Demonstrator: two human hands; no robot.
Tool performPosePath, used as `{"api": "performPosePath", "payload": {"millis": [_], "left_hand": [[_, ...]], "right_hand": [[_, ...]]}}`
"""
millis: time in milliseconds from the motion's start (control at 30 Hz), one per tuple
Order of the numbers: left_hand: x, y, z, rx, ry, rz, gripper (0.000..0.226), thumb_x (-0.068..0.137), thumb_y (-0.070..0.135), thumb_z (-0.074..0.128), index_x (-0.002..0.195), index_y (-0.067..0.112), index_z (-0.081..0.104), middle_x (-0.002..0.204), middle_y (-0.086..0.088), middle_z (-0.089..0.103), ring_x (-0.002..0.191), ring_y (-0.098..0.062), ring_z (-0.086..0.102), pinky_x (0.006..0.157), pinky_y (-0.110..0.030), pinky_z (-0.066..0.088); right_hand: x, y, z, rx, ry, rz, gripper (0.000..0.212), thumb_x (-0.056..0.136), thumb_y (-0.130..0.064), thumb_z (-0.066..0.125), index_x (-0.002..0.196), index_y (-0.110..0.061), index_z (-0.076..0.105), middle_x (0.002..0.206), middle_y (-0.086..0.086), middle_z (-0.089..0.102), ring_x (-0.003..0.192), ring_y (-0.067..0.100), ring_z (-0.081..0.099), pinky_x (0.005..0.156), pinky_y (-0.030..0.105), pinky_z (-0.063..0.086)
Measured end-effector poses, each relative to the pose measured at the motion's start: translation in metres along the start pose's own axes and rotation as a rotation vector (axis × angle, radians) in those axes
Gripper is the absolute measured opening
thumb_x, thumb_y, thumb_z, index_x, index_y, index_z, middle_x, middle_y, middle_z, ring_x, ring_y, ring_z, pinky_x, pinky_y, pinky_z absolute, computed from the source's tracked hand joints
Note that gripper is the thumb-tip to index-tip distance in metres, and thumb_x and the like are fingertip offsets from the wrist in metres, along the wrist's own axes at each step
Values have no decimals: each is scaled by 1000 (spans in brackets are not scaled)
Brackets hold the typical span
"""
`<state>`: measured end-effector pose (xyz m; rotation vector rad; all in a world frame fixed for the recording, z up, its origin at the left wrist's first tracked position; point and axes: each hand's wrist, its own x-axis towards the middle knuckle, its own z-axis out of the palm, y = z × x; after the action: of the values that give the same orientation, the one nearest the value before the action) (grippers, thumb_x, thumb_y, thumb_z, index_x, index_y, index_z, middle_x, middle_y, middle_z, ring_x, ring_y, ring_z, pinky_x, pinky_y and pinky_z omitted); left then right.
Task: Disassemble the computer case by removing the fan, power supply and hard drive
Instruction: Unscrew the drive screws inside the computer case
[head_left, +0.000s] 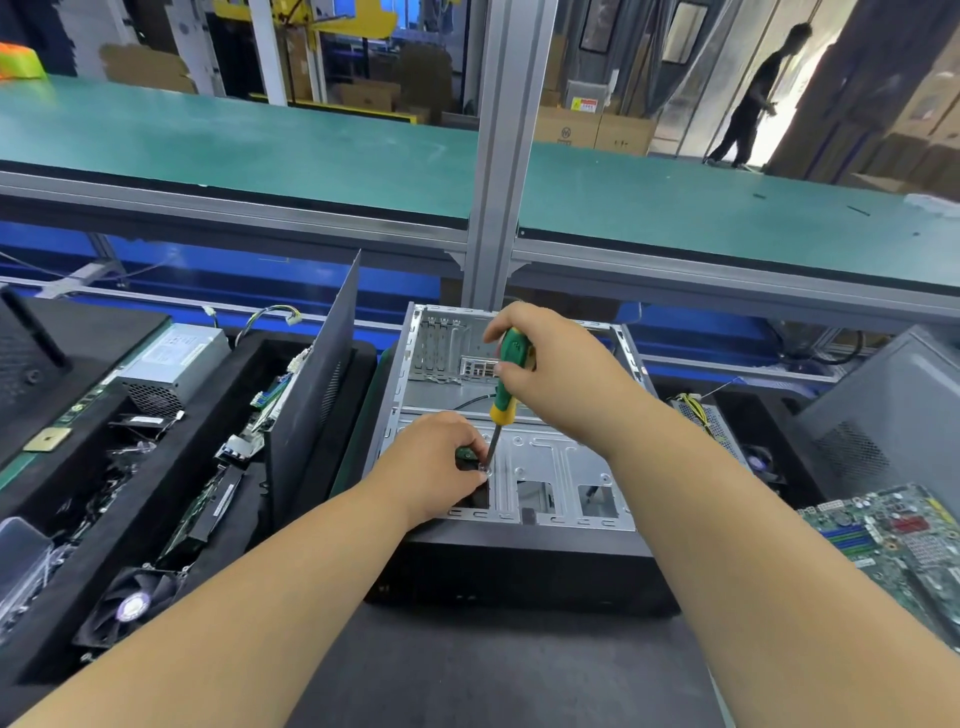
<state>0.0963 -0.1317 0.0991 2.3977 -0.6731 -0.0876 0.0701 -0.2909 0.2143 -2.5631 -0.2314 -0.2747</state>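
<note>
An open grey metal computer case (511, 415) lies on its side on the dark work mat (498, 670), its black front panel toward the person. Inside, the case is largely bare — a sheet-metal floor with cut-outs, an I/O shield in the rear wall, and one black cable across the middle. The right hand (556, 371) is wrapped around the handle of a green-and-yellow screwdriver (506, 387), held nearly upright with its tip down on a small screw (487, 470) on the inner metal bracket. The left hand (436, 460) is pinched around a small dark green part (466, 456) right beside that tip.

To the left, a long black foam-lined tray (171, 525) holds removed parts: a silver boxed power supply (174, 364) at the far end with its wires trailing, green circuit boards on edge, and a black square fan (132, 605) at the near end. A dark grey side panel (317, 395) stands upright between tray and case. At the right edge lies a green motherboard (898, 545). No hard drive can be made out.
</note>
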Motion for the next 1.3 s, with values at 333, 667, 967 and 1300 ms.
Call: {"api": "performPosePath", "payload": {"millis": [333, 667, 967, 1300], "left_hand": [[9, 6, 0, -165, -47, -76, 6, 80, 37, 75, 86, 37, 74, 91, 17, 65, 87, -3, 62, 85, -34, 54], [10, -1, -1, -307, -111, -131, 15, 81, 29, 77, 78, 43, 74, 80, 21, 71, 78, 2, 65, 82, -30, 55], [10, 1, 0, -257, -89, -162, 6, 81, 31, 76, 84, 36, 77, 82, 16, 72, 81, 0, 65, 83, -31, 55], [12, -3, 2, -181, -69, -117, 7, 79, 36, 77, 75, 38, 71, 74, 16, 69, 73, 2, 62, 74, -27, 55]], "right_hand": [[9, -5, 9, 172, 118, 66, 14, 94, -42, 62, 92, -29, 68, 82, -12, 62, 75, 6, 56, 67, 31, 49], [1, 12, 26, 583, 367, 242, 32, 76, -40, 83, 91, -31, 56, 84, -16, 61, 74, -4, 56, 67, 26, 51], [-2, 8, 43, 850, 331, 127, 17, 85, -25, 76, 100, -31, 70, 92, -15, 70, 89, 6, 67, 74, 20, 54], [8, 10, 56, 1227, 133, 124, 28, 93, -30, 51, 119, -24, 56, 84, -6, 64, 75, 8, 58, 77, 23, 49]]}}
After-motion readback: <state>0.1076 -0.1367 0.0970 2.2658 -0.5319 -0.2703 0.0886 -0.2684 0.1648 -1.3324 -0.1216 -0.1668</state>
